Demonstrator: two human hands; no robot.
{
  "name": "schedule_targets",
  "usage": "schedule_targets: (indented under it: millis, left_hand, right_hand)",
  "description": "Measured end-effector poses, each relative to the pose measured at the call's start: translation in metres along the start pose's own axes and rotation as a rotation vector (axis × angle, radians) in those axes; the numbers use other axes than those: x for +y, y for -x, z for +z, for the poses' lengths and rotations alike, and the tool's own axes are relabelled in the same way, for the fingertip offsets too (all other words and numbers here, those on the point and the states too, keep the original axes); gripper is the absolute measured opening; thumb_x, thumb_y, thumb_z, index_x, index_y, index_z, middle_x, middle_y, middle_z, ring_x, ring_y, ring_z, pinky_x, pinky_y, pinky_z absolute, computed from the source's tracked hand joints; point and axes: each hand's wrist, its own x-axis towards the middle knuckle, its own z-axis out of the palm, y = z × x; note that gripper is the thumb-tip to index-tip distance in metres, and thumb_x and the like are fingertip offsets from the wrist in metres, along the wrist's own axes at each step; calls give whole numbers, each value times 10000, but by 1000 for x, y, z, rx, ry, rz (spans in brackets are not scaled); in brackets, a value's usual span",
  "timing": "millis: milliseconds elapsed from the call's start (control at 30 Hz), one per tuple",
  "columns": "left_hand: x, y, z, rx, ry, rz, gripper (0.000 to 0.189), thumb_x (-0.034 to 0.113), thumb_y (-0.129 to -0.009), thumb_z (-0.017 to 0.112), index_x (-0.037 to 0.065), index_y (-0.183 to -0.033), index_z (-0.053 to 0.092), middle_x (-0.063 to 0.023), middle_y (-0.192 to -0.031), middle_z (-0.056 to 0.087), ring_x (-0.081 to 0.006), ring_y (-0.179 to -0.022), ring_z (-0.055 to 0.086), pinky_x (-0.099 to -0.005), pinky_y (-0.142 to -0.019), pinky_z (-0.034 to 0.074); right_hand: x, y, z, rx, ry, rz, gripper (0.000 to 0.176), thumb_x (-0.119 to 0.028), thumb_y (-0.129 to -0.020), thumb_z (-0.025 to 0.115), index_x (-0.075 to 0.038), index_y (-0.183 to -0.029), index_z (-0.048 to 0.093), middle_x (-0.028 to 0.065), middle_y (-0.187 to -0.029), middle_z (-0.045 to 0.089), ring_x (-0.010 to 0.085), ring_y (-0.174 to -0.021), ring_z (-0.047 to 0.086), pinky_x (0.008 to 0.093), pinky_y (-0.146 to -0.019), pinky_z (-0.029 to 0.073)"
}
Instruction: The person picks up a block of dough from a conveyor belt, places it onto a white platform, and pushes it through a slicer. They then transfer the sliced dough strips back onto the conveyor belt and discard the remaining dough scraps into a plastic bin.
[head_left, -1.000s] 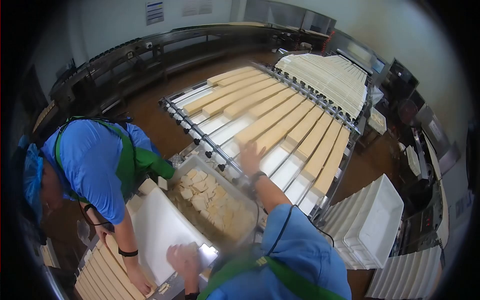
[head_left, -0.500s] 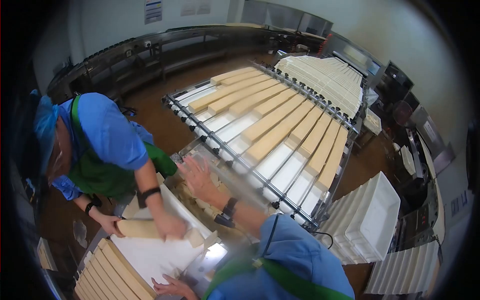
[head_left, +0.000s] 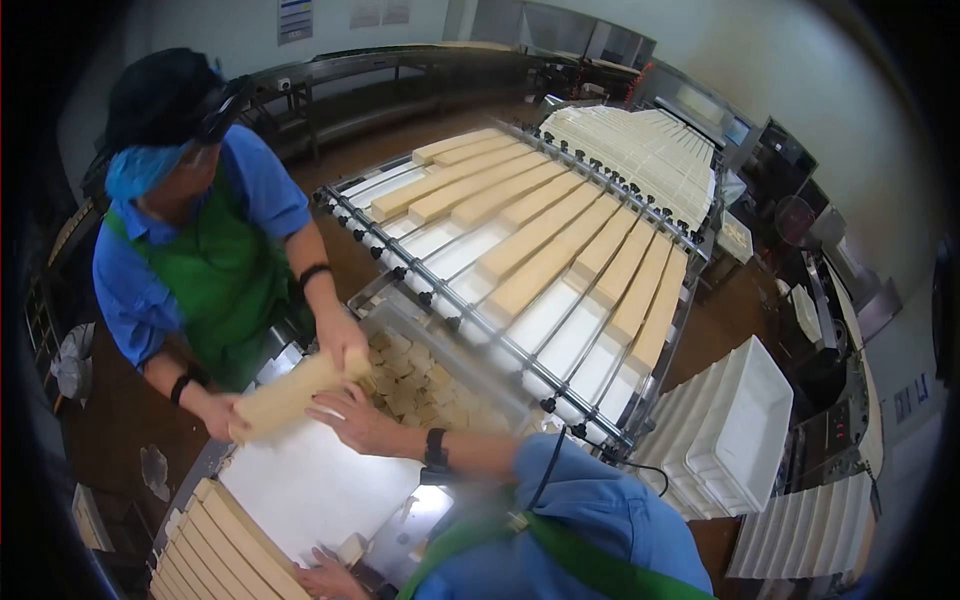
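The long pale block (head_left: 290, 395) hangs in the air at about 9 o'clock, above the far edge of the white worktop (head_left: 310, 490), gripped at both ends by a co-worker's hands (head_left: 340, 345). The right hand (head_left: 355, 420) lies flat and spread, its fingertips at the block's near side, closed on nothing. The left hand (head_left: 325, 578) sits at 6 o'clock beside a small offcut (head_left: 350, 548).

By my reading the work is well under way but far from over. A row of bars (head_left: 235, 540) already stands on edge at 7 o'clock and cut pieces (head_left: 415, 385) fill the tub beside the block, while many long blocks (head_left: 540, 255) wait on the lane rack (head_left: 560, 320) from 12 to 2 o'clock.

The left hand is cut off by the frame, so I cannot tell its grip. The tub's wall is blurred. The block's underside and any tool are out of sight.
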Motion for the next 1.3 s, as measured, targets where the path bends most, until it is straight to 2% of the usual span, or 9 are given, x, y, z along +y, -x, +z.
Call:
schedule_targets:
  millis: [267, 400, 500, 567, 700, 833, 967, 1067, 1300]
  left_hand:
    - [-27, -46, 101, -72, 437, 208, 667, 368, -968, 748, -51, -1444, 539, -310, -1267, 554, -483, -1195, 546, -557, -1019, 481]
    - [-8, -38, 71, -108, 639, 220, 597, 254, -970, 749, -62, -1432, 542, -320, -1307, 541, -474, -1207, 544, -549, -1029, 481]
    - [-9, -27, 42, 54, 419, 201, 534, 133, -978, 728, -67, -1430, 527, -277, -1355, 529, -418, -1259, 546, -492, -1076, 484]
    - [-14, -16, 41, 52, 1031, 67, 515, 81, -952, 711, -64, -1415, 543, -283, -1285, 565, -452, -1238, 526, -537, -1075, 438]
    - [-18, -3, -2, 195, 529, 113, 564, 79, -907, 736, -35, -1412, 512, -285, -1361, 466, -440, -1260, 474, -517, -1102, 381]
    - [-11, 6, -19, 192, 502, -159, 634, 162, -875, 792, -3, -1424, 520, -248, -1356, 418, -421, -1238, 438, -522, -1100, 361]
    - [-15, 2, -31, 287, 232, -330, 756, 150, -850, 820, 4, -1493, 450, -252, -1378, 403, -438, -1235, 474, -503, -1083, 401]
    - [-32, -10, -32, 179, 504, -360, 826, 160, -817, 858, 0, -1505, 430, -256, -1379, 401, -453, -1194, 545, -494, -1039, 468]
    - [-21, -35, -36, 40, 385, -294, 884, 184, -774, 903, 11, -1504, 435, -245, -1368, 421, -458, -1200, 570, -503, -982, 516]
  right_hand:
    - [-29, -8, 90, -364, -121, -1, 662, -121, -911, 696, -61, -1533, 475, 233, -1505, 467, 407, -1486, 384, 640, -1253, 219]
    - [-28, -12, 127, -557, -107, 2, 660, -217, -926, 716, -76, -1532, 493, 232, -1517, 488, 411, -1502, 374, 645, -1242, 242]
    - [-17, -22, 157, -571, 26, -87, 648, -285, -926, 717, -101, -1515, 519, 202, -1486, 531, 400, -1481, 397, 645, -1225, 268]
    - [-12, -31, 174, -576, -25, -67, 626, -293, -911, 705, -127, -1494, 548, 182, -1450, 567, 391, -1454, 421, 645, -1199, 297]
    - [5, -57, 210, -365, -99, -258, 527, -183, -926, 656, -2, -1414, 578, 214, -1326, 609, 379, -1281, 537, 516, -1119, 396]
    - [-25, -111, 193, -546, -201, -92, 529, -98, -903, 686, 0, -1414, 589, 215, -1299, 629, 400, -1254, 548, 492, -1094, 438]
    - [-44, -132, 235, -580, -282, -225, 516, -95, -909, 685, 8, -1405, 588, 225, -1241, 626, 411, -1189, 556, 501, -1062, 447]
    - [-74, -153, 287, -524, -385, -397, 502, -107, -913, 695, 14, -1389, 593, 227, -1233, 620, 422, -1156, 555, 505, -1049, 450]
    - [-120, -189, 362, -628, -106, -211, 442, -293, -932, 715, 1, -1253, 641, 198, -1236, 600, 394, -1237, 522, 514, -1029, 466]
